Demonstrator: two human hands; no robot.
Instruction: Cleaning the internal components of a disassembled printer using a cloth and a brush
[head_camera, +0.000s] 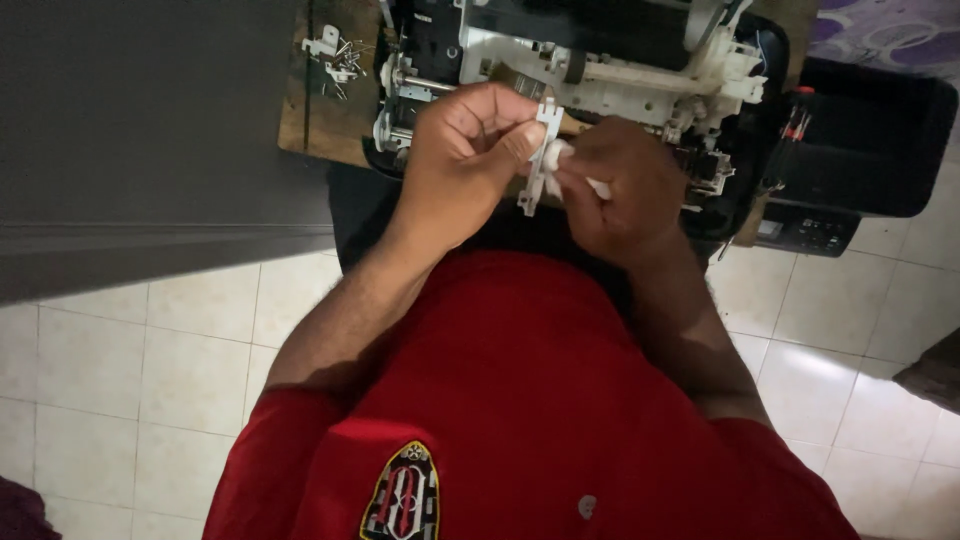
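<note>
Far left, a dark panel (150, 130) fills the frame; we cannot tell what it belongs to. Next, small screws and a white bracket (338, 55) lie on a wooden board (305, 110), too small to count. Our left hand (462, 150) pinches a narrow white plastic strip (540, 150) between thumb and fingers. Our right hand (625, 190) grips a white wad (556, 155) pressed against that strip; the wad is mostly hidden by fingers. Behind both sits an opened printer (600, 60), its top cut off. Right of it lie red-handled tools (795, 120), blurred, and a black cover (870, 140).
</note>
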